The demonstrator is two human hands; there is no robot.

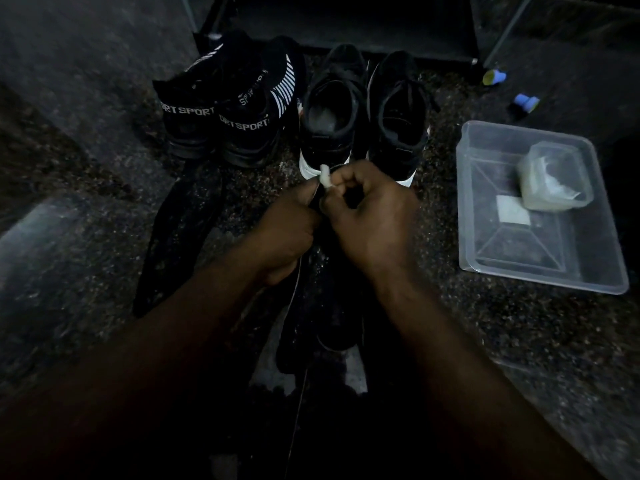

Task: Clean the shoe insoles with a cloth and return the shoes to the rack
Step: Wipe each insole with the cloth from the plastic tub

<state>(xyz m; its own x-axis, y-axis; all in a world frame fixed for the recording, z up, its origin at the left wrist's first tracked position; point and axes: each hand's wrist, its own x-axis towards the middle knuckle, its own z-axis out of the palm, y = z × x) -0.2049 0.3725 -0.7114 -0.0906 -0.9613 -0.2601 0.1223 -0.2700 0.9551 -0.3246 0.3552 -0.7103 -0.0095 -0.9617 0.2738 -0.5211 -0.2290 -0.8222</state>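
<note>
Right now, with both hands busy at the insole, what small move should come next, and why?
Probably a wipe: draw the white cloth down along the insole. The right hand pinches the cloth at the insole's far end, and the left hand grips the insole beside it, so it looks steady enough for a stroke.

A home entryway, dimly lit — speckled stone floor (485,341), shoe rack (346,29), pairs of sneakers (363,112) lined before it.

Bare left hand (284,233), bare right hand (374,216); 2 forearms (156,358) bare to frame edge.
</note>
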